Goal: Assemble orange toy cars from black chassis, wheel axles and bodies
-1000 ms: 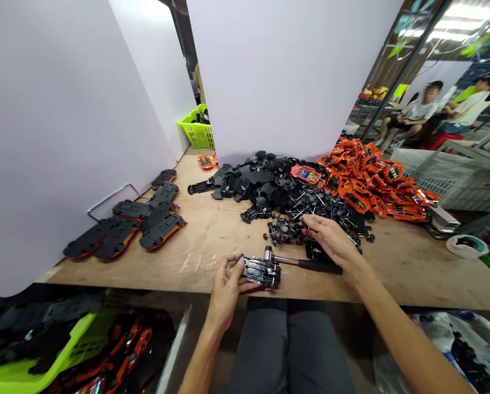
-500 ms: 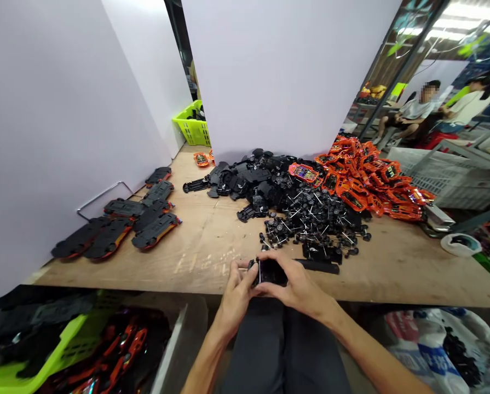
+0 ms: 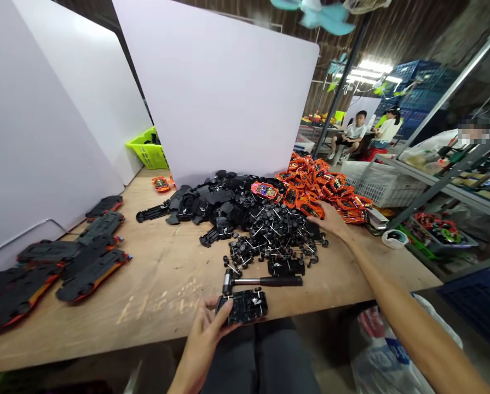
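My left hand (image 3: 209,320) grips a black toy car chassis (image 3: 245,306) at its left end, underside up, over the table's front edge. A hammer (image 3: 277,281) with a black handle lies just beyond it, head to the left. My right hand (image 3: 330,221) is stretched out to the near edge of the heap of orange toy car bodies (image 3: 310,207), thumb and fingers apart. Its fingertips are partly lost against the heap. Left of this hand is a pile of small black wheels on metal axles (image 3: 269,227).
Black chassis (image 3: 212,200) are heaped behind the wheels. Several assembled cars (image 3: 94,273) lie upside down at the left. White partitions (image 3: 228,93) stand at the back. A tape roll (image 3: 395,239) lies at the right edge. People (image 3: 353,134) are farther off.
My right hand has let go of the chassis and moved out to the orange car bodies. My left hand keeps the chassis. The view has turned right, and the whole hammer now shows.
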The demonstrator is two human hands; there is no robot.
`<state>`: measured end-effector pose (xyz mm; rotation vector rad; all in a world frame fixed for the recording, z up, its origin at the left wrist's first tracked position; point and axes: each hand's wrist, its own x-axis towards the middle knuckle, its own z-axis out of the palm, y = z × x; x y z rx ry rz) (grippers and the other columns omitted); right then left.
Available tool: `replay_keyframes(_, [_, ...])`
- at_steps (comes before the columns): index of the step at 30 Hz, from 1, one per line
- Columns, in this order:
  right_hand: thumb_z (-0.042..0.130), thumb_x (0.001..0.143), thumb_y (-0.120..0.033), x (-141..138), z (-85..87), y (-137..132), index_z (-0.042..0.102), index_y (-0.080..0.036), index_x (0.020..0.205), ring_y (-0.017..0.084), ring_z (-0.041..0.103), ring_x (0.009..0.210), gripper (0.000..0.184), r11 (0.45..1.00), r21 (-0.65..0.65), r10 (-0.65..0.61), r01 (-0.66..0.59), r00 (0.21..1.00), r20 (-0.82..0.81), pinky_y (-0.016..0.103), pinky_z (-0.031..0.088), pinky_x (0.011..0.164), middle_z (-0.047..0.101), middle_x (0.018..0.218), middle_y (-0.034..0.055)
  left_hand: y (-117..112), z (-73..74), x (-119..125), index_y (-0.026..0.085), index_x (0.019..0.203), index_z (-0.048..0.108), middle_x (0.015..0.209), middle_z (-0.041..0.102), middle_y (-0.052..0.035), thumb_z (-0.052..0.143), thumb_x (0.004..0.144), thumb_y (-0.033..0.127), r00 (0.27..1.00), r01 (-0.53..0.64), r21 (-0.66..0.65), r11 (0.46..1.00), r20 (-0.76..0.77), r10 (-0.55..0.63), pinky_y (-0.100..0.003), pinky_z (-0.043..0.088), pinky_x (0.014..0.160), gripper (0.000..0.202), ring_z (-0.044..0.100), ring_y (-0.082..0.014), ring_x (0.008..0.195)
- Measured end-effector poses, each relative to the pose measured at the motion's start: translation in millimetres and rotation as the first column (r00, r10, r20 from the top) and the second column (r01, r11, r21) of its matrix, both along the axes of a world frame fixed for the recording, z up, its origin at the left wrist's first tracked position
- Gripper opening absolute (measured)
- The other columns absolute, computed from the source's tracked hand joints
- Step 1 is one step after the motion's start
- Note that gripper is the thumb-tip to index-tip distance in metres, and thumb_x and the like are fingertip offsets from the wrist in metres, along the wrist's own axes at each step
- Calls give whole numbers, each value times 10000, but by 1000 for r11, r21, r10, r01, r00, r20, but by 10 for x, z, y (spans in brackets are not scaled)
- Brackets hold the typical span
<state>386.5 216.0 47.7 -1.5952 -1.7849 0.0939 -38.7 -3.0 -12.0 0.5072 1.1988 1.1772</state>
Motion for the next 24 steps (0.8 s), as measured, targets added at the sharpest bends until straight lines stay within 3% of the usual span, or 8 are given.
replay_keyframes(4, [662,920,-481,172,-132,209,660,-208,1276,286,753,932,449,996,-56,67,-66,998,13,464,594,918,789,1003,98,11,-54,100,180,979,632,877,645,10,950,689,410,1000,-11,19,1000,14,10,-438,678,893,488,707,-226,983])
replay_keyframes(6, [611,951,-453,251,-151,176,630,-205,1331,288,746,989,455,996,-53,77,-76,997,25,468,586,936,779,1081,115,27,-81,118,177,974,631,843,624,20,952,693,380,1000,-15,10,1000,3,15,-442,679,893,472,703,-213,950])
replay_keyframes(10, [764,818,-426,260,-277,149,679,-213,1265,331,681,1187,503,990,-64,131,-127,989,62,498,525,1062,727,1278,129,71,-96,151,183,971,602,848,643,17,947,703,305,999,-33,16,999,8,33,-428,683,863,453,726,-213,924])
replay_keyframes(14, [745,806,-366,118,-437,264,692,-215,1220,311,703,1118,445,992,-56,118,-115,992,53,482,533,1047,751,1203,104,105,-85,162,184,956,582,836,650,11,935,714,253,999,-46,13,999,16,45,-442,683,853,433,744,-228,901])
replay_keyframes(17, [741,800,-361,125,-402,306,588,-203,1372,285,725,1016,613,999,-13,42,-41,999,27,460,579,952,749,1157,97,112,-104,146,181,952,583,849,648,8,926,727,238,999,-46,18,999,-1,46,-450,683,853,414,734,-229,925])
replay_keyframes(20, [696,833,-362,299,-236,148,534,-173,1429,273,729,879,646,999,18,-40,40,999,20,455,607,853,752,1022,90,99,-107,129,179,958,592,917,671,-15,912,755,277,1000,-26,45,999,-10,26,-448,684,850,392,719,-228,966])
replay_keyframes(24, [607,888,-345,662,-117,-540,665,-172,1291,370,639,1175,443,986,90,-146,140,987,66,583,489,1063,687,1229,184,65,-35,115,177,947,600,929,686,-26,909,762,335,1000,10,43,999,-9,-10,-431,680,854,393,728,-237,972])
